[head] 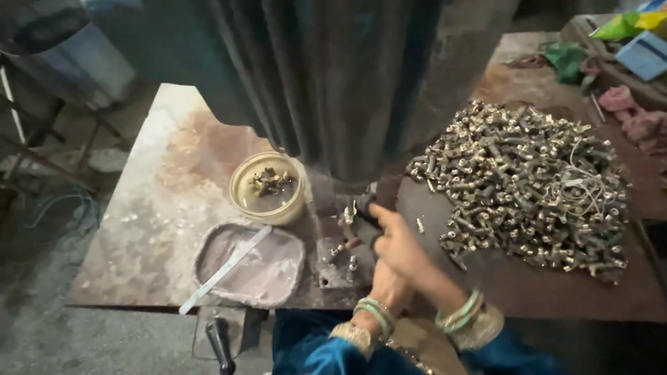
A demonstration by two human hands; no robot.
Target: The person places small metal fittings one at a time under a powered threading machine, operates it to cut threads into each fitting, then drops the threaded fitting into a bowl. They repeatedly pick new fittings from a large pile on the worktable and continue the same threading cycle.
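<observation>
Right hand (396,239): frame centre, fingers pinched on a small brass fitting (349,212) at the press base.
Left hand (388,285): beneath it, grip cannot be told.
Heap (528,184): right, shiny threaded metal parts.
Bowl (267,187): round, yellowish, left of centre.

You are working at a rusty metal tabletop (160,208) that is carrying a round bowl (267,189), a shallow grey tray (251,266) with a metal strip (224,269) lying across it, and a big heap of metal fittings (528,187).
</observation>
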